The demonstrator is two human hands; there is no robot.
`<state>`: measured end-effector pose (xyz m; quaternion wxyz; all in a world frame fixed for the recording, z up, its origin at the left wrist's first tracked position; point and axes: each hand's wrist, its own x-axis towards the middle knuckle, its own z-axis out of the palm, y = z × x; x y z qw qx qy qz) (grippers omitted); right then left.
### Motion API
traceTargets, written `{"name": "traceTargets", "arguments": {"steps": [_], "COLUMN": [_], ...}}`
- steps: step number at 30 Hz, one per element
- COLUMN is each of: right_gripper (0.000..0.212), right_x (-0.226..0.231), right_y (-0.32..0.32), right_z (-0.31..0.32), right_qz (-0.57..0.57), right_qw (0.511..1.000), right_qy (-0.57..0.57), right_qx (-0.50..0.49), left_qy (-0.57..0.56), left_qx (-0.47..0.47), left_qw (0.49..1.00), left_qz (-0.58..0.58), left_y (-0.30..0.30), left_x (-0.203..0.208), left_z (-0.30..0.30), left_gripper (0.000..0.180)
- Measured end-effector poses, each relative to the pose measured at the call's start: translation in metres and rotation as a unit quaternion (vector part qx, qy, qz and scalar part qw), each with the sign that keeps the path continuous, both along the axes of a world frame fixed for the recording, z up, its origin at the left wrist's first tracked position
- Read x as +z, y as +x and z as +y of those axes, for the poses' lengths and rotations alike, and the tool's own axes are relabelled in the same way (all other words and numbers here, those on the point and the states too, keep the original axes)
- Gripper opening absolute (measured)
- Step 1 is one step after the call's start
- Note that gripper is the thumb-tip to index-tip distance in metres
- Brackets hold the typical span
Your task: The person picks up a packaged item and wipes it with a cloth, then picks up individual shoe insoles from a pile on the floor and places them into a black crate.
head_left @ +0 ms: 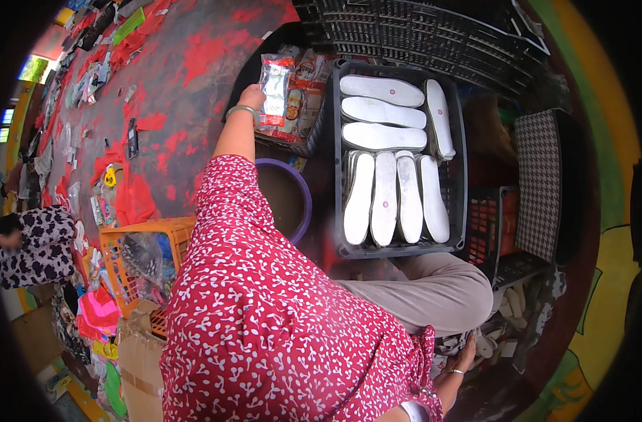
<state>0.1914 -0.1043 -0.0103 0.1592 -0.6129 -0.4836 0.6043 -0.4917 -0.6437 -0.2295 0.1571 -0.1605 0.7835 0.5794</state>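
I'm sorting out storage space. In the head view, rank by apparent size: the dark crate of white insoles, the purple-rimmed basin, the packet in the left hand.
1. Dark crate
2. Purple-rimmed basin, partly hidden by the arm
3. Packet in the left hand

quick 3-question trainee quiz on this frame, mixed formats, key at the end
1. True or false: the left hand holds a clear packet over a crate of packets.
2. How do the white insoles in the black crate lie? A) one heap B) a row across and a row lengthwise C) upright on edge
3. Fill in: the right hand is low beside the person's ____.

Key: 1 true; 2 B; 3 knee
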Motion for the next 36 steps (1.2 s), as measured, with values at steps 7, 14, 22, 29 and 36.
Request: {"name": "traceTargets", "arguments": {"steps": [7,14,22,29,36], "right_gripper": [0.042,0.042,0.038,0.026,0.044], "right_x": [0.025,0.033,0.042,0.011,0.024], "right_y": [-0.026,-0.034,-0.038,0.008,0.016], "right_z": [-0.01,-0.016,-0.034,0.002,-0.061], "right_qz": [-0.072,-0.054,-0.108,-0.005,0.15], "right_qw": [0.996,0.998,0.99,0.993,0.979], "right_qy": [0.035,0.011,0.078,0.088,0.021], "right_qx": [0.046,0.028,0.051,-0.073,-0.134], "left_qy": [-0.155,-0.281,-0.302,-0.212,-0.311], "left_qx": [-0.141,-0.001,-0.11,-0.266,-0.101], "left_qw": [0.977,0.957,0.903,0.94,0.893], "left_qz": [-0.042,-0.074,0.284,0.015,0.309], "left_y": [0.014,0.037,0.054,0.011,0.003], "left_x": [-0.059,-0.056,-0.079,-0.136,-0.078], "left_z": [0.067,0.094,0.142,0.104,0.1], "left_gripper": [0.032,0.034,0.046,0.047,0.035]}}
